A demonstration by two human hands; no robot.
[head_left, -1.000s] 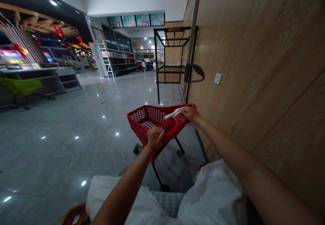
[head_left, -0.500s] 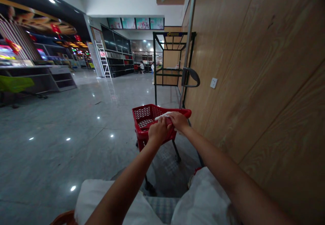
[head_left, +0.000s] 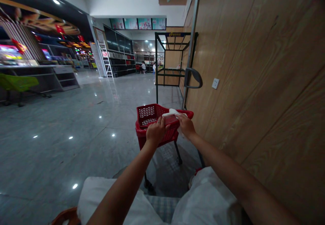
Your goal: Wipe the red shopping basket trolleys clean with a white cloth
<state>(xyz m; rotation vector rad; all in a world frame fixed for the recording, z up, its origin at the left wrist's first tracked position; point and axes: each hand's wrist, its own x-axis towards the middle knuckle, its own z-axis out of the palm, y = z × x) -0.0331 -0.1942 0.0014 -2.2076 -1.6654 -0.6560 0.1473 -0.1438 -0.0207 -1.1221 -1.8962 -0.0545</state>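
Note:
A red plastic shopping cart (head_left: 147,111) with a perforated basket stands right in front of my knees. My left hand (head_left: 156,130) grips its near rim, fingers bent over the edge. In my right hand (head_left: 186,126) is a crumpled white cloth (head_left: 174,112), pressed on the red handle at the cart's right side. Part of the cloth hangs below that hand. My fingers hide some of the handle, and the exact kind of cloth cannot be made out.
A wood-panelled wall (head_left: 233,82) with a socket runs close along my right. Ahead are a grey post with a curved handle (head_left: 194,77) and a black metal frame (head_left: 156,69). A green cart (head_left: 19,82) stands left, a ladder (head_left: 106,59) farther back. Distant people sit or stand.
My right hand has shifted right along the handle, and more white cloth shows. The left hand stays on the rim, slightly apart from the right. The view has turned a little left.

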